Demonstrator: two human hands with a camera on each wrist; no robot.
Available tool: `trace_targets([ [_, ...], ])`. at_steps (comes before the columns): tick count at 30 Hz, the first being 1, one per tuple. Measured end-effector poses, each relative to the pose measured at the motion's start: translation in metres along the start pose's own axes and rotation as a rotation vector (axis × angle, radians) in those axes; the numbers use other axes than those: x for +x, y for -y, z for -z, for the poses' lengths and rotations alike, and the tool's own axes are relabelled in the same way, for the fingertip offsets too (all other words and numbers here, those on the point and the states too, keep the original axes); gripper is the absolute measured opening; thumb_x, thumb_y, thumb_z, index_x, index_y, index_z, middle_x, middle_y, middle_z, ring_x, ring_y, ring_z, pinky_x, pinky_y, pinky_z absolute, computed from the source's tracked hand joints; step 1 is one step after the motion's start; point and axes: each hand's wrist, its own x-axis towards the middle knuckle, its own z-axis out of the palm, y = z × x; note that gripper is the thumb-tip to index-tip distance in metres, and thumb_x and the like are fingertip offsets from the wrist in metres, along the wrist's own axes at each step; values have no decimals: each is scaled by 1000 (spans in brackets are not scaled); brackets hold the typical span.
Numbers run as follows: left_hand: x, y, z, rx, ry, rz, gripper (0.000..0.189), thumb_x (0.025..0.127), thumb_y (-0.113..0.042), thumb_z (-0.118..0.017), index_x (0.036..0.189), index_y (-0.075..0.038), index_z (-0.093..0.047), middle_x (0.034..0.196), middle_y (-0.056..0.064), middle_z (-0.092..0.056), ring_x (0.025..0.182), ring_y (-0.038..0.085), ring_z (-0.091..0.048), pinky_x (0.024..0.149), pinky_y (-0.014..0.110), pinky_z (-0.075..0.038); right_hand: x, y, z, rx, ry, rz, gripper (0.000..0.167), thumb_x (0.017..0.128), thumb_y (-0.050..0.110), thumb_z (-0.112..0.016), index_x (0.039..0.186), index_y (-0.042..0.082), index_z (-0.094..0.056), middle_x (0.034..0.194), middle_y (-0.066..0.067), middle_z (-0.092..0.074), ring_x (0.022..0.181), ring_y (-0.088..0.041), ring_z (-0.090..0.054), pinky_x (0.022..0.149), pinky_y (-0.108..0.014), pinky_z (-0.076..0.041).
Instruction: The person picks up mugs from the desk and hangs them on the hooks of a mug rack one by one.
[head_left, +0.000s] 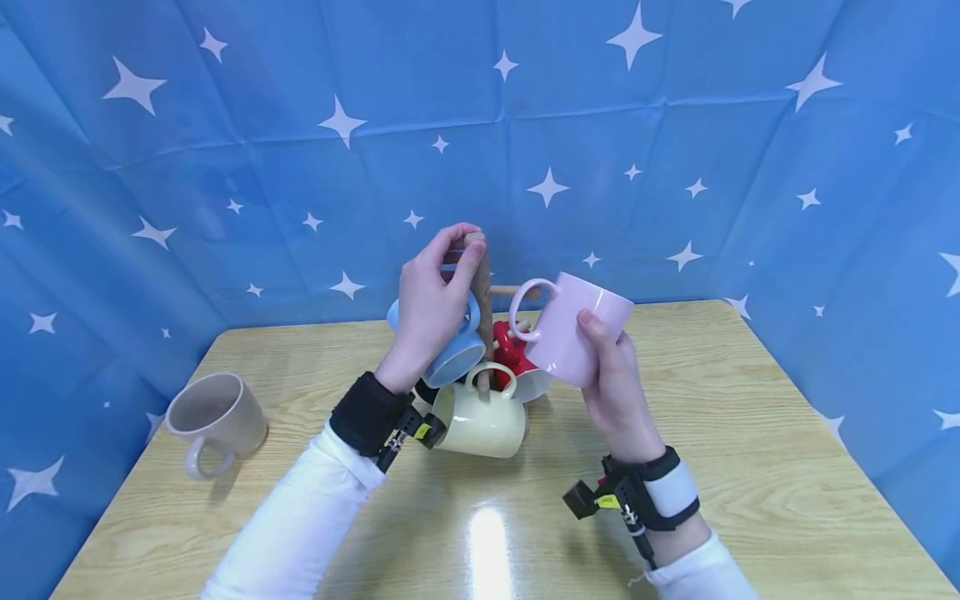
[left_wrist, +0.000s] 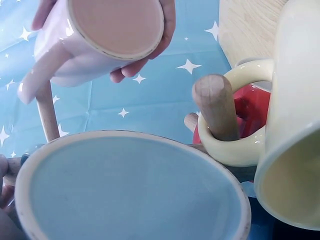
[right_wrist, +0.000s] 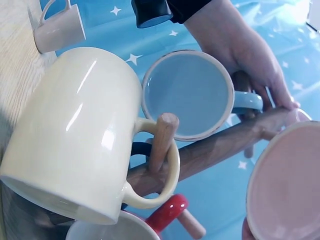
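Pink mug is gripped by right hand, left hand pinching wooden post, yellow labels illegible.

No word, brand or number can be read with certainty. In the head view, a small yellow label sits on the left wrist device, and a second yellow label sits on the right wrist device. The second one seems to carry dark marks, too small and blurred for reading.
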Motion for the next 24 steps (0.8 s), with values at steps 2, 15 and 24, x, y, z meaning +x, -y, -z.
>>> trace_targets([
  [2,0,0,0,2,1,2,33,108,-28,-60,135,-9,-67,123,12,-75,113,28,-72,96,43,-63,0,-1,0,14,1,-6,48,104,34,-48,147,20,-33,138,3,-48,129,-18,-49,108,-28,-46],
  [15,0,-1,-1,9,3,10,33,108,-27,-60,135,-9,-66,125,13,-75,113,29,-73,96,44,-63,3,-9,-2,60,28,-60,43,106,37,-48,146,24,-35,139,3,-49,131,-18,-49,111,-32,-41],
  [24,-1,0,-1,0,2,13,34,108,-27,-60,136,-9,-66,126,13,-74,115,30,-72,96,45,-63,5,-12,-4,50,75,-107,55,108,41,-46,155,19,-28,144,3,-46,135,-18,-45,116,-36,-35],
])
